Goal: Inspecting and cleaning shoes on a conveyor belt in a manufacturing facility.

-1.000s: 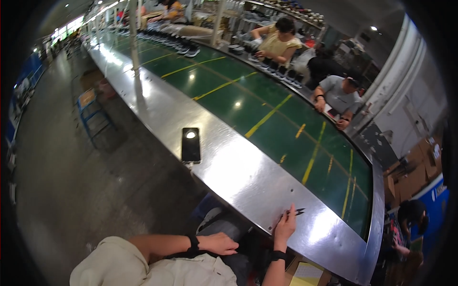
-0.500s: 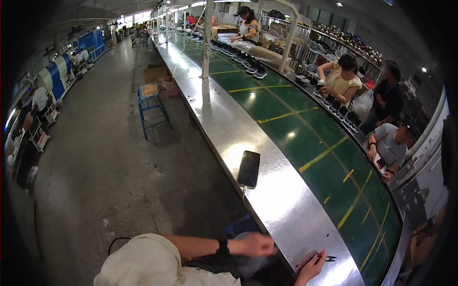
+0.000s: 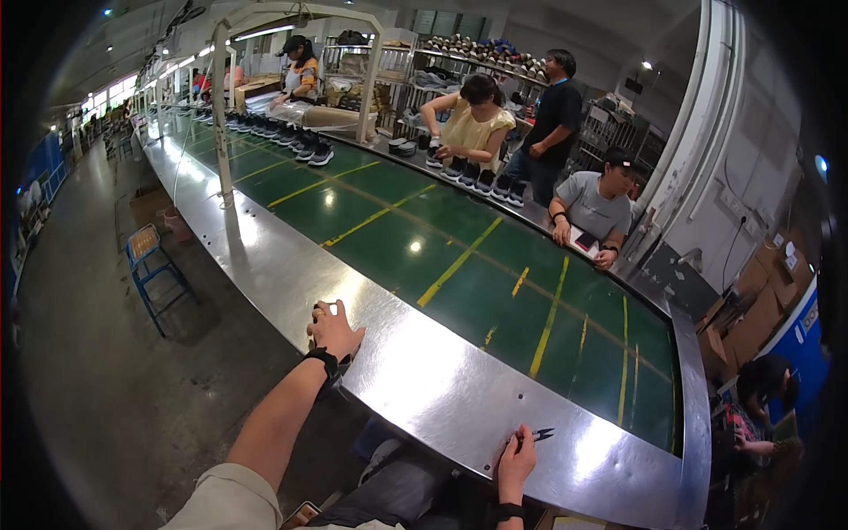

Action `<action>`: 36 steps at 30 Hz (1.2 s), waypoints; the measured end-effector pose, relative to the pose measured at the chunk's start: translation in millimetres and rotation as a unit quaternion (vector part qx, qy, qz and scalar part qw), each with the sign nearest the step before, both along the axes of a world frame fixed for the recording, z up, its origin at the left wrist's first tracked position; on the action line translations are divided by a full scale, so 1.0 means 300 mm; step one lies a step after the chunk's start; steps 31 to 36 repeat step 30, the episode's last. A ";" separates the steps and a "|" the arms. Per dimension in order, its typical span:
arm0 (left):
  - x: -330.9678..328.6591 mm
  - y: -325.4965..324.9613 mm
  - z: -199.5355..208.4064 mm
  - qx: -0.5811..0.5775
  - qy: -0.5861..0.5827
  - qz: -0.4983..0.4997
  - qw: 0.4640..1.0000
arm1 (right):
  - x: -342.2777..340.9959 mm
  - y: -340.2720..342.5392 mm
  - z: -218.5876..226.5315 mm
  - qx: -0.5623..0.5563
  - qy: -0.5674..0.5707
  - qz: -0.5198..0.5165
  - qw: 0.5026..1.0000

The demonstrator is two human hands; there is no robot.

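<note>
My left hand (image 3: pixel 334 330) is over the near edge of the metal ledge (image 3: pixel 411 371), its fingers bent downward and its thumb out to the side. Whatever lies beneath its palm is hidden; the phone seen there earlier does not show. On the same ledge, farther right, my right hand (image 3: pixel 517 459) rests with its fingers closed round small black thread snips (image 3: pixel 541 435). Their pointed blades stick out to the right past the fingers.
Beyond the ledge runs a green conveyor belt (image 3: pixel 459 256) with yellow stripes. Dark shoes with white soles (image 3: pixel 481 181) line its far side, where several people stand or sit. A metal post (image 3: pixel 222 115) rises from the ledge. A blue stool (image 3: pixel 157 274) stands on the floor at left.
My view has swung to the right. My left hand has moved from near my body out to the ledge, where the phone lay. My right hand still holds the snips on the ledge.
</note>
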State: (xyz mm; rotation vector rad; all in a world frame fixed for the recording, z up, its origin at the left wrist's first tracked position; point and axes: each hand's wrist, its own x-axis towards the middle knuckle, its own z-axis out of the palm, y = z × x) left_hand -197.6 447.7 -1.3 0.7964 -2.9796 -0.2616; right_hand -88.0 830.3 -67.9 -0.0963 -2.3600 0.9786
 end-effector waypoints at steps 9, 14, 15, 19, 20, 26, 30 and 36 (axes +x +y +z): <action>-0.015 -0.079 -0.094 0.075 0.094 0.065 0.991 | -0.016 0.011 -0.090 -0.067 -0.044 0.003 0.997; -0.063 -0.058 -0.202 -0.013 0.034 0.125 0.992 | 0.025 -0.018 -0.007 -0.015 -0.137 0.011 0.990; -0.078 -0.013 -0.155 -0.024 0.037 0.117 0.992 | 0.047 -0.018 0.065 -0.021 -0.138 -0.001 0.990; -0.057 -0.031 -0.132 -0.004 0.006 0.110 0.994 | 0.058 -0.050 0.112 -0.036 -0.147 0.000 0.988; -0.057 -0.029 -0.130 0.019 -0.013 0.100 0.995 | 0.060 -0.046 0.106 -0.037 -0.149 0.005 0.988; -0.052 -0.010 -0.125 -0.023 0.003 0.100 0.995 | 0.043 -0.007 0.067 -0.026 -0.150 0.002 0.988; -0.011 -0.078 -0.117 0.064 0.103 0.033 0.992 | 0.086 -0.009 0.093 -0.019 -0.135 0.010 0.991; -0.011 -0.078 -0.117 0.064 0.103 0.033 0.992 | 0.086 -0.009 0.093 -0.019 -0.135 0.010 0.991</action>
